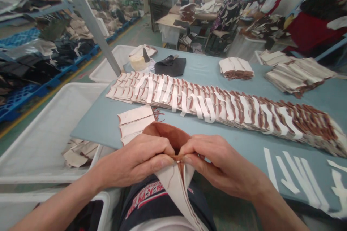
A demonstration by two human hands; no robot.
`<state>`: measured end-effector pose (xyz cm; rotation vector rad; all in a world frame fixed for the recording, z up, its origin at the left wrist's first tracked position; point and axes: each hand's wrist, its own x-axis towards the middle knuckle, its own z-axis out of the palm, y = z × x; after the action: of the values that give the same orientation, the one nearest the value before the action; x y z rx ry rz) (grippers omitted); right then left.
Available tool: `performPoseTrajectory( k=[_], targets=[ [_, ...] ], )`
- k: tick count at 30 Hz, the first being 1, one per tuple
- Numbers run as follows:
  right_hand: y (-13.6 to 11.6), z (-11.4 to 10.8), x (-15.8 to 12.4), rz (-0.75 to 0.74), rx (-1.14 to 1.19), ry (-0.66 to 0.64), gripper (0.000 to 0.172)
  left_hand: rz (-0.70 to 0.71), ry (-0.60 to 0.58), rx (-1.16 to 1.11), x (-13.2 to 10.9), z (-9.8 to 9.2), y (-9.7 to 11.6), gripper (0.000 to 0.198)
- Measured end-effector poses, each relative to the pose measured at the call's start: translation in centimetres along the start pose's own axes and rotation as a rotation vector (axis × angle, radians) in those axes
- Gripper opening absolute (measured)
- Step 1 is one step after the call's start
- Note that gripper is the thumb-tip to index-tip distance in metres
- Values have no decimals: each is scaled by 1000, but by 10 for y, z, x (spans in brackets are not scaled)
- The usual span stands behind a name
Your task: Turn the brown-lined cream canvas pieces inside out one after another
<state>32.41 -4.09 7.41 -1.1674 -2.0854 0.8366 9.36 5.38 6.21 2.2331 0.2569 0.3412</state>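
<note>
Low over the lap, cream fabric piece [176, 191] with tan lining [165, 135], pinched narrowly at its edge between left hand [132, 162] and right hand [219, 162]; beyond, on blue table [94, 126], long overlapping row of pieces [217, 108] already laid out, white strips [295, 180] unattached at near right.

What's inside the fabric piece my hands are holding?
Brown lining shows inside the cream fabric piece; the left hand and right hand cover the rest, so anything deeper is hidden.
</note>
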Motion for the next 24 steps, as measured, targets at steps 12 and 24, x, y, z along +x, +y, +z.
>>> performPoseTrajectory(
  k=[12,24],
  targets=[
    [-7,-1,-11,55,-150,-20,18,52,46,-10,13,8,0,28],
    [-13,12,-16,-61,-91,80,28,197,348,30,3,55,22,29]
  ],
)
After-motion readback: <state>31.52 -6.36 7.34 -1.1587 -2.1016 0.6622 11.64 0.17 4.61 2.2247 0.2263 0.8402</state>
